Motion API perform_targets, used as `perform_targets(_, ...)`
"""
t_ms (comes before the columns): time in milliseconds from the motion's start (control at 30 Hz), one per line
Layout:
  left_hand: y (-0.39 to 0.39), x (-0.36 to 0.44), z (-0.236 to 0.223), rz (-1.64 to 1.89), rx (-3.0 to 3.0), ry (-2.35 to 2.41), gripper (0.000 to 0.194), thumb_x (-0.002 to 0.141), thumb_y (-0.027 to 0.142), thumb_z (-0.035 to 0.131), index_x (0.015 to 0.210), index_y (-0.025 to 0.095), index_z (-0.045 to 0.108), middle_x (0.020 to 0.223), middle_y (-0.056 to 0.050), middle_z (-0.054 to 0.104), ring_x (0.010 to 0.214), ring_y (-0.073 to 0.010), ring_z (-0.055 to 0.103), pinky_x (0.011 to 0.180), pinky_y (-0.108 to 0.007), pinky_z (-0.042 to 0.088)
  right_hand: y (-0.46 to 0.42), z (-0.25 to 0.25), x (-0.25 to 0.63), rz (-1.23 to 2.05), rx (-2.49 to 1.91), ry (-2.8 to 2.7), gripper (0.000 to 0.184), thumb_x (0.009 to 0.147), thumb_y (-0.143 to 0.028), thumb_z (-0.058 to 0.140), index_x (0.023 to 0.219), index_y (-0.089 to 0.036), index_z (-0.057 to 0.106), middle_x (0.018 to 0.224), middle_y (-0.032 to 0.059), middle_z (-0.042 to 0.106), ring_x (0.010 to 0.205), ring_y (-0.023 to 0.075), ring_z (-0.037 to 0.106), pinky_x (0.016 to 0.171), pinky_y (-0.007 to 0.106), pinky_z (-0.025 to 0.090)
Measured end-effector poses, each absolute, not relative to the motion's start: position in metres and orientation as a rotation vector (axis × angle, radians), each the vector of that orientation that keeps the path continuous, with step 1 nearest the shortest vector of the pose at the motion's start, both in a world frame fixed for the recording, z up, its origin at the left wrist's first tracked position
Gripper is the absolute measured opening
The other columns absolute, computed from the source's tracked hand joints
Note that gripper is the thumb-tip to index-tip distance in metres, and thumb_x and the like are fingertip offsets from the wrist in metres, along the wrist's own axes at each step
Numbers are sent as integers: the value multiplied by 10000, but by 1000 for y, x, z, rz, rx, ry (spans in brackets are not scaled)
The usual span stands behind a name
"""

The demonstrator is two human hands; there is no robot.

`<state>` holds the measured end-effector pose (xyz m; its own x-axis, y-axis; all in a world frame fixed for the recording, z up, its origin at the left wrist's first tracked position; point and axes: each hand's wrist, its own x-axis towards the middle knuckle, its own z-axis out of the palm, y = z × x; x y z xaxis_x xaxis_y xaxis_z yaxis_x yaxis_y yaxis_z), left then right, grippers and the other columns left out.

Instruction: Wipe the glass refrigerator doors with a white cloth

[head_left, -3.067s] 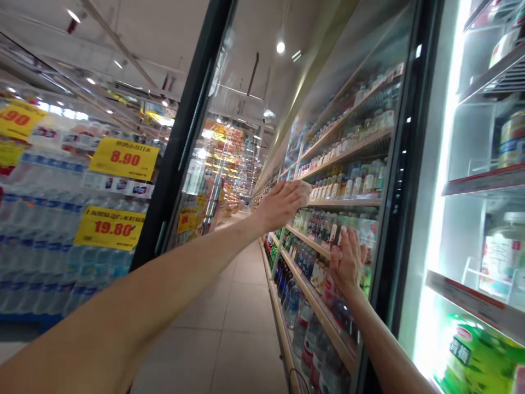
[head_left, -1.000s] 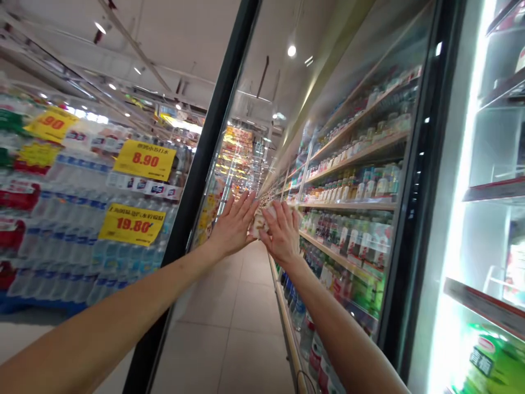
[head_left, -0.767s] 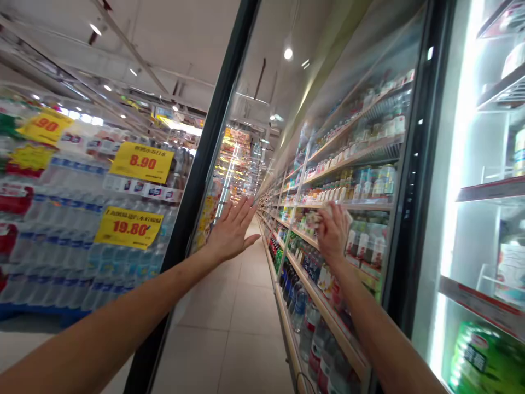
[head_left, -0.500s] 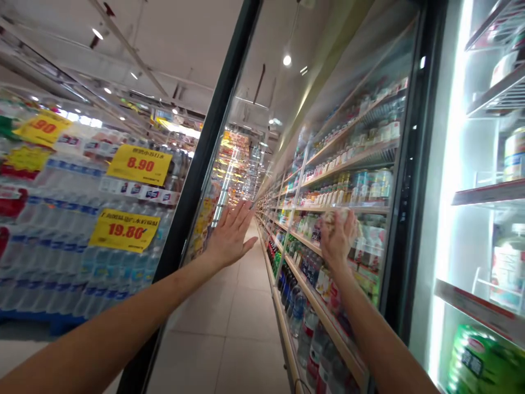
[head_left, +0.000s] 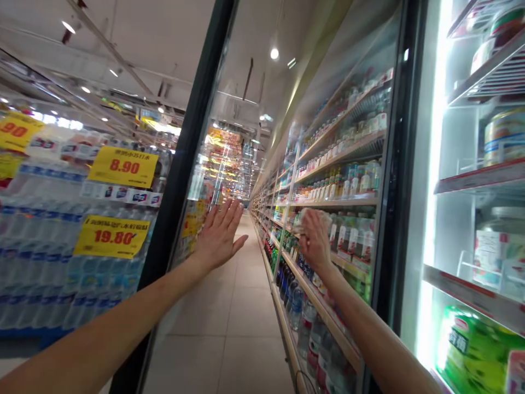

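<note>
An opened glass door point(head_left: 241, 306) with a black frame stands before me, and an aisle of drink shelves shows in its pane. My left hand point(head_left: 219, 235) lies flat against the glass at left, fingers stretched and thumb out, holding nothing. On the right half of the pane, my right hand point(head_left: 315, 241) is pressed with bent fingers over a crumpled pale cloth point(head_left: 326, 218). Most of the cloth is hidden behind the fingers.
To the right is the lit fridge with wire shelves point(head_left: 484, 178), jars and a green package point(head_left: 471, 350). Packs of bottled water point(head_left: 36, 241) with yellow price signs point(head_left: 110, 236) are stacked at left. Tiled floor point(head_left: 197, 361) runs below the door.
My right hand has moved left across the glass with the cloth. The left hand stays spread on the pane. The whole view has shifted slightly to the right.
</note>
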<state>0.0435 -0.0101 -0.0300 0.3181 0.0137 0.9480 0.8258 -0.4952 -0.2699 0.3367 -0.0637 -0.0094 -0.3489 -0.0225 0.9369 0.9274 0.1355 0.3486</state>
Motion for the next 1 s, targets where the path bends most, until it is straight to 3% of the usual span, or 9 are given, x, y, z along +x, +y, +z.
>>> perform_targets(67,-9,43,-31,-1268,-1782,-754,705,829,445,457,1393,136,168,1448,-104,212,1357,-227,94,1102,-436,96,-66,-15,342,-1409,-907,-1628,621,762,-158,397,1366,-214,267,1399,85,355,1333,217,238,1060,480,279)
perform_targets(267,-9,44,-33,-1275,-1772,-741,725,821,439,471,1397,136,150,1446,-111,217,1355,-234,107,1100,-436,95,-77,-7,395,-1190,-1088,-836,608,756,-139,364,1359,-129,289,1423,152,284,1328,276,230,1050,549,248)
perform_targets(467,-10,46,-33,-1296,-1783,-755,695,831,427,457,1396,151,162,1453,-102,194,1353,-237,124,1093,-443,112,-71,-15,367,-1311,-982,-1372,590,762,-87,327,1336,-225,347,1393,62,365,1315,199,278,1065,447,296)
perform_targets(600,-11,46,-33,-1285,-1794,-765,712,820,420,474,1397,149,155,1457,-104,178,1355,-242,110,1094,-449,103,-83,-3,411,-1153,-1065,-881,551,745,-101,333,1287,-138,426,1326,137,437,1263,245,359,1038,491,312)
perform_targets(700,-11,46,-33,-1293,-1792,-761,720,817,418,479,1397,149,150,1454,-102,192,1355,-238,110,1096,-445,98,-86,-1,418,-1079,-1125,-744,556,758,-154,360,1310,-87,385,1352,185,389,1284,292,313,1040,546,264)
perform_targets(800,-10,47,-34,-1304,-1789,-746,699,825,412,466,1396,150,159,1451,-102,203,1353,-236,124,1096,-443,102,-83,-17,393,-1190,-1129,-1073,569,804,-221,373,1364,-161,290,1426,131,290,1331,272,219,1059,544,228)
perform_targets(900,-10,47,-34,-1316,-1786,-723,678,836,410,444,1394,144,168,1450,-110,204,1351,-238,135,1096,-447,103,-84,-33,386,-1306,-1100,-1414,533,823,-219,371,1351,-254,312,1422,58,318,1335,226,227,1069,498,248)
perform_targets(1000,-10,47,-33,-1312,-1788,-724,681,831,408,450,1392,134,177,1450,-115,199,1352,-243,128,1097,-452,98,-88,-29,411,-1237,-1143,-1156,505,829,-204,330,1333,-215,358,1378,93,383,1307,234,288,1051,498,281)
